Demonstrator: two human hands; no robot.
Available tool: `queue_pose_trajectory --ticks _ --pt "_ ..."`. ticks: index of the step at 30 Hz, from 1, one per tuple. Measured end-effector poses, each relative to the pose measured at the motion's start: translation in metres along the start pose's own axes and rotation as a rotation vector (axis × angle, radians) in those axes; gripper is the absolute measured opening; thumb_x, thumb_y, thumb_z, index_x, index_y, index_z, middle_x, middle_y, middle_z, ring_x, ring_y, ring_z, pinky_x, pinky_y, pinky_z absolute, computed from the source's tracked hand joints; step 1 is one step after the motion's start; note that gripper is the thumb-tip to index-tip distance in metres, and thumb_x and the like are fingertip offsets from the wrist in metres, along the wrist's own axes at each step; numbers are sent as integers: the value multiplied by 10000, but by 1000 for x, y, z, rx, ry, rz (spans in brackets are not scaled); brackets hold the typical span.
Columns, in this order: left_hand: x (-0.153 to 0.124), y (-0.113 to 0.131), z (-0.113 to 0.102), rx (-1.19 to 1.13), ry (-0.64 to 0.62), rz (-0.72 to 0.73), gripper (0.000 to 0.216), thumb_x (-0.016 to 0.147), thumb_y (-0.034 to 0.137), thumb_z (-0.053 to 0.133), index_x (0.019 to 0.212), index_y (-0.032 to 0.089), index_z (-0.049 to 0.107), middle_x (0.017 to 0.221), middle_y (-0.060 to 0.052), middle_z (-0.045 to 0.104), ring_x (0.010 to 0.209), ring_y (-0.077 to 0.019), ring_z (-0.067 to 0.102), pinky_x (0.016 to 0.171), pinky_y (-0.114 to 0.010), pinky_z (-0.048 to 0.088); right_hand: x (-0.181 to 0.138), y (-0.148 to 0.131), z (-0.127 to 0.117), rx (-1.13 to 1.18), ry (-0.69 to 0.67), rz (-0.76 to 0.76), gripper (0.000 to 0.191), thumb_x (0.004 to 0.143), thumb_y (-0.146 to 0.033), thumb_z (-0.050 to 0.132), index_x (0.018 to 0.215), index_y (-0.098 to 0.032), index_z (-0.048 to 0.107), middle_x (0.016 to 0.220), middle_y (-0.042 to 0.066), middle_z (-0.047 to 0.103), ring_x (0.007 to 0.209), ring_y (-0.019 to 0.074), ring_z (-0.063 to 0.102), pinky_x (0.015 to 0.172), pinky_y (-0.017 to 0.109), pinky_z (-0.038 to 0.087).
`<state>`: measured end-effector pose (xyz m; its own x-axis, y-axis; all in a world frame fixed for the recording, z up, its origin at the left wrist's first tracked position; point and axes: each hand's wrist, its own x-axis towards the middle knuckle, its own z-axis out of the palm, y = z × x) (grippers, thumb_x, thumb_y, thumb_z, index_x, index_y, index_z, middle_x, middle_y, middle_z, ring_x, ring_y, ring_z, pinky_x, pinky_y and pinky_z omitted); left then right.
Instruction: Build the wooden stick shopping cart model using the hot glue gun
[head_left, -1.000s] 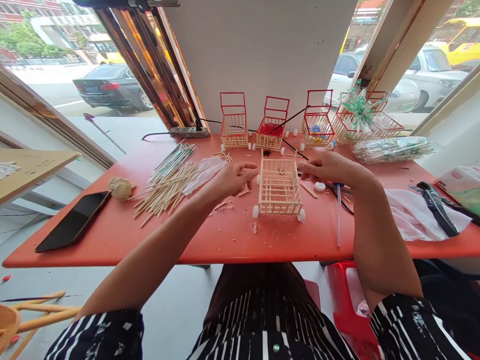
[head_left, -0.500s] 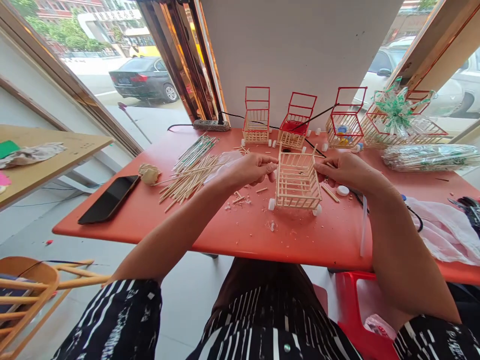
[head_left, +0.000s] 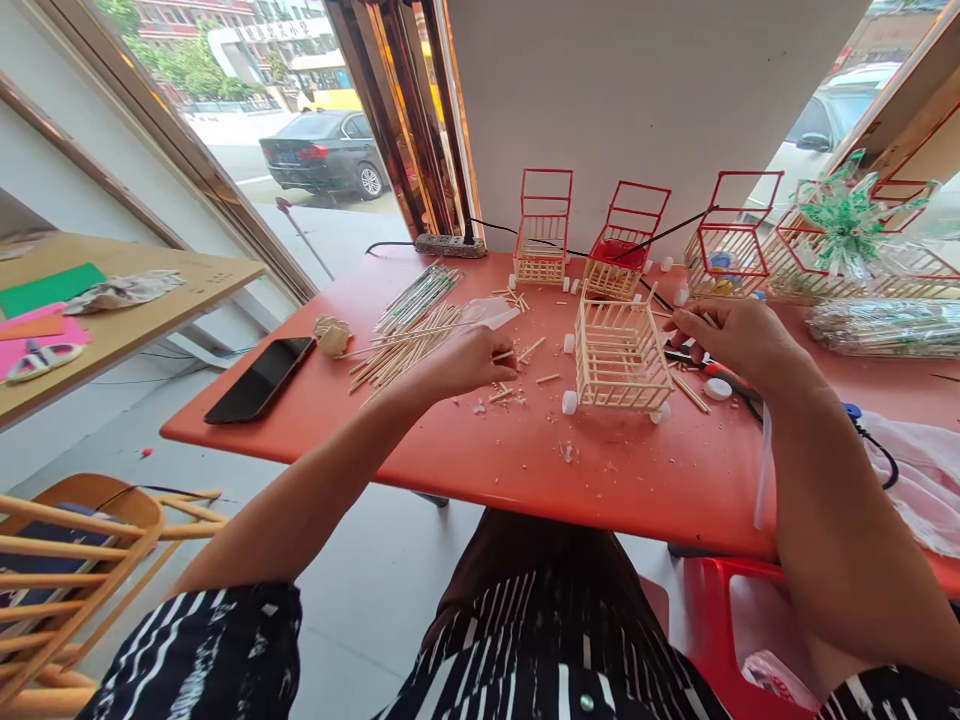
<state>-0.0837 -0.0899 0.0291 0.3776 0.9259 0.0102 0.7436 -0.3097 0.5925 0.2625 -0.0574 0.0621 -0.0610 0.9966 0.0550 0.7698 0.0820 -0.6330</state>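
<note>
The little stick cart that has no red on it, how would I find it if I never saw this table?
Start at the orange-red table and look between the person's two hands. There stands a plain stick cart on small white wheels. The carts lined up behind it by the wall have red frames; this one is bare wood all over.

My work surface is a red-orange table (head_left: 465, 470). Lying on it: a black phone (head_left: 260, 379) near my left edge, a crumpled paper ball (head_left: 332, 335) beside it, a loose pile of wooden sticks (head_left: 401, 345), and wood chips (head_left: 499, 395) scattered mid-table. An unpainted stick cart (head_left: 619, 355) stands on white wheels at centre. Three red-framed carts (head_left: 542, 240) line the far edge, with a power strip (head_left: 450, 245) to their left. A white cap (head_left: 718, 389) lies right of the cart.
</note>
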Motion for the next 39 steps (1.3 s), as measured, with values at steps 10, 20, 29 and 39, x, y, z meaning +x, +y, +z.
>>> queue_pose_trajectory --ticks 10,20,29,39 --pt "-13 -17 32 361 6 -73 100 847 200 635 747 211 643 838 -73 735 819 -240 642 669 -322 348 -2 -5 -1 -123 23 8 254 1039 -255 583 918 -141 775 849 86 815 575 103 618 578 225 471" --pt "-4 6 16 210 104 -18 128 873 245 598 803 187 687 800 -52 726 755 -208 638 673 -293 390 -6 -8 -3 -108 47 14 270 1047 -268 585 892 -138 765 903 105 824 607 103 621 602 225 458" --pt "48 15 42 91 6 6 143 729 91 666 609 168 676 596 11 615 668 -162 600 664 -276 388 -6 -9 -1 -174 95 -16 246 995 -284 589 836 -187 750 702 48 750 624 157 649 611 268 475" --pt "48 26 47 202 1 6 192 720 59 705 613 190 614 718 -36 636 770 -205 601 675 -296 374 1 3 0 -157 95 -55 297 994 -411 593 810 -233 742 681 63 734 630 234 684 638 357 508"
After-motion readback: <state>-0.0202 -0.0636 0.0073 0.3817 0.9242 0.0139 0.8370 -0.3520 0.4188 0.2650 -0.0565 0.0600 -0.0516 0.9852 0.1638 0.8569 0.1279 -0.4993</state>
